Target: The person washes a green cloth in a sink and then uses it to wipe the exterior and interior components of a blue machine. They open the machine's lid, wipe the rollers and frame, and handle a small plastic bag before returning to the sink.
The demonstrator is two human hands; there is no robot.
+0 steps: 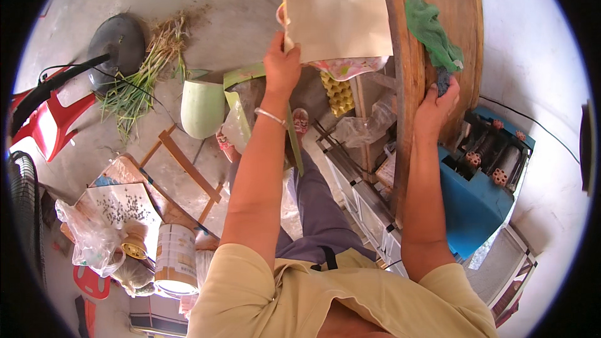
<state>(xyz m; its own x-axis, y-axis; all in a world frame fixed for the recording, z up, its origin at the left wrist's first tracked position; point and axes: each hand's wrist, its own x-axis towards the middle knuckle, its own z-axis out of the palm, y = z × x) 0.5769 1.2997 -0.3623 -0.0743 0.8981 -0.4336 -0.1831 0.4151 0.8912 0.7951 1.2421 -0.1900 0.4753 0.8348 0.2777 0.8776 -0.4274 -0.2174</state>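
Observation:
My left hand (283,66) grips the near left edge of a flat cream board (340,19), which has a frayed, thicker left side. Partly hidden behind the board is a pink flower-patterned thing (345,69); only its edges show. My right hand (437,102) pinches a small dark grey piece (443,80), perhaps cloth, over a wooden plank top (462,19). A green cloth (428,23) lies along that wood, its lower end meeting the grey piece. Whether the two are joined, I cannot tell.
Spring onions (150,72) lie on the concrete floor beside a round fan base (117,47). A light green bin (203,108) stands near my feet. Left, a small table (110,171) bears a large can (176,258) and plastic bags. A blue machine (474,202) stands at right.

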